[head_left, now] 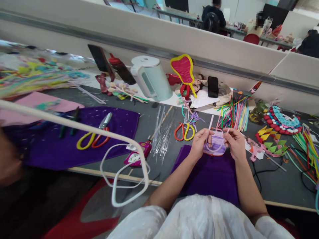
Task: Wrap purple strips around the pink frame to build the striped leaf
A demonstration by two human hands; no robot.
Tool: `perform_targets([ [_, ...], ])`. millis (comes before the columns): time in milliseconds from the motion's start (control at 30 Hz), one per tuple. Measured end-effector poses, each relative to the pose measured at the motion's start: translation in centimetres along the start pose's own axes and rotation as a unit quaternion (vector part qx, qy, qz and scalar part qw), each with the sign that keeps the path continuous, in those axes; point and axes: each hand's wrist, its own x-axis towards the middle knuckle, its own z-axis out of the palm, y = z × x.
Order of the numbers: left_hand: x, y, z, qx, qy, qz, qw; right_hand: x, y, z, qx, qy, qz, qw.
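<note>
Pale pink strip point(215, 151) bent into a slim U, held above the far edge of the purple cloth point(211, 177).
Left hand point(200, 143): grip pinched on one side of the U, a straight end sticking up past it. Right hand point(234, 142): grip pinched on the other side. Lilac striped panel point(217, 141), rounded corners, sits behind the strip. Just left of cloth on grey desk point(270, 181): thin shiny silver strands point(163, 136); beyond its far-left corner, steel-bladed scissors point(185, 126), red/yellow looped handles. Marks on magenta box point(147, 148), farther left: too blurred to read.
</note>
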Motion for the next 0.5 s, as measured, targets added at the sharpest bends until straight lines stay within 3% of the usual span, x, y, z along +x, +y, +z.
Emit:
perform_targets([
  [267, -1.4, 0.7, -0.2, 0.103, -0.029, -0.011, 0.994, 1.6, -0.2, 1.4, -0.018, -0.022, 0.007, 1.0],
  [500, -1.6, 0.7, -0.5, 0.116, -0.06, -0.025, 0.991, 1.8, 0.1, 1.4, -0.02, -0.031, 0.019, 0.999],
])
